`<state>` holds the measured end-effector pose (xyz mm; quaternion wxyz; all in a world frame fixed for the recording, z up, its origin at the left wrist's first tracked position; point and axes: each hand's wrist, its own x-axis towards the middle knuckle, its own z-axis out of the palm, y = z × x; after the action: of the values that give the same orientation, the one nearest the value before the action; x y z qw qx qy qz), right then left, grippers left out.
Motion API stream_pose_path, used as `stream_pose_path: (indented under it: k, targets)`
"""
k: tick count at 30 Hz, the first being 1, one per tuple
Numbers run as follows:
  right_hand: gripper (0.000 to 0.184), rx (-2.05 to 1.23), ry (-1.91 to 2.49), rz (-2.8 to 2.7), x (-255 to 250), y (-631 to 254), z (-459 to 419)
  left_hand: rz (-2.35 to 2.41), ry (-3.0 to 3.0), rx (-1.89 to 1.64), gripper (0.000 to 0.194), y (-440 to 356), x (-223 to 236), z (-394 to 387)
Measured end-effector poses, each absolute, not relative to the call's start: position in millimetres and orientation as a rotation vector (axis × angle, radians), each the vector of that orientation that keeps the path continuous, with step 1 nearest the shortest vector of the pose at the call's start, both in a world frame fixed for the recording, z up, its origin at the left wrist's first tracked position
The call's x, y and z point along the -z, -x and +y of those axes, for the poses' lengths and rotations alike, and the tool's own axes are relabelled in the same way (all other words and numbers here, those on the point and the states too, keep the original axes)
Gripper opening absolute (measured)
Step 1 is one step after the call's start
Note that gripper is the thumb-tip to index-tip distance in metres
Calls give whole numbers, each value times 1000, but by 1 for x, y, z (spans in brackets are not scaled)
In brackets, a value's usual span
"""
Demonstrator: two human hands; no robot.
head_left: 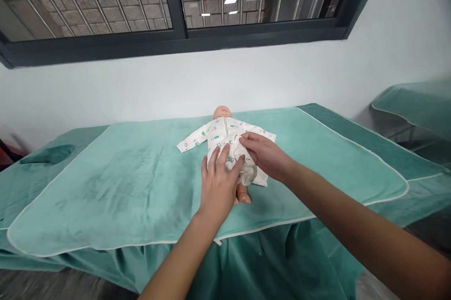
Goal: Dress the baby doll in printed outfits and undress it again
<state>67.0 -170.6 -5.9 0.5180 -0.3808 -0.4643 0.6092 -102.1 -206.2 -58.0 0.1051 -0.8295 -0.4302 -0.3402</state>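
Note:
A baby doll lies on its back on a light green blanket, with its bare feet toward me. It wears a white baby shirt with small green prints, sleeves spread to both sides. Over the doll's lower body, my left hand rests with fingers spread, touching the cloth. My right hand pinches a fold of the shirt near the doll's waist. Below my right hand bulges a whitish, crumpled diaper-like piece. My left hand hides part of the doll's legs.
Darker green covering drapes over the front of the table beneath the blanket. A white wall and a dark-framed window with metal bars stand behind. Another green-covered surface is at the right.

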Motion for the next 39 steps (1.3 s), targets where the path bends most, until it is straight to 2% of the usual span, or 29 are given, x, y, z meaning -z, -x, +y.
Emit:
stream_pose_path:
  k: [2,4,7,11,14,18,20,24,27,30,31,32,33,37,39]
  targets:
    - [25,-1448,931,-1092,7,-67,-170,-1204,2385,942,54,106,59,-206]
    - [25,-1434,919,-1043,8,-72,-168,-1159,2356,962,31,113,56,-204]
    - [25,-1295,1008,-1102,7,-84,-165,-1190,2367,1199,8,124,45,-200]
    - [22,-850,1188,-1429,-14,-95,-175,-1364,2294,1898,4,129,13,-197]
    - [23,-642,974,-1707,-42,-89,-196,-1335,2285,2289,6,124,-19,-199]
    - [17,-568,723,-2188,-66,-75,-211,-1399,2139,2544,10,115,-57,-204]
    - [24,-566,753,-2296,-69,-73,-207,-1350,2062,2603,11,114,-71,-205]
    - [36,-742,864,-2011,-75,-83,-188,-1303,2133,2737,13,125,-89,-203]
    - [38,-938,753,-1718,-84,-86,-178,-1578,2528,2575,19,136,-96,-205]
    - [39,-1122,659,-1563,-85,-81,-176,-1857,3177,1782,29,142,-96,-210]
    - [39,-1164,644,-1538,-82,-79,-176,-1892,3289,1568,30,143,-94,-212]
    - [39,-1187,637,-1524,-77,-78,-176,-1898,3328,1503,29,143,-90,-213]
    - [39,-1191,643,-1527,-71,-77,-176,-1872,3293,1623,28,143,-86,-213]
    - [47,-1191,795,-1749,-44,-80,-178,-1651,2817,2593,25,140,-68,-208]
    - [49,-1301,800,-1913,-37,-82,-181,-1690,2741,2758,26,136,-61,-206]
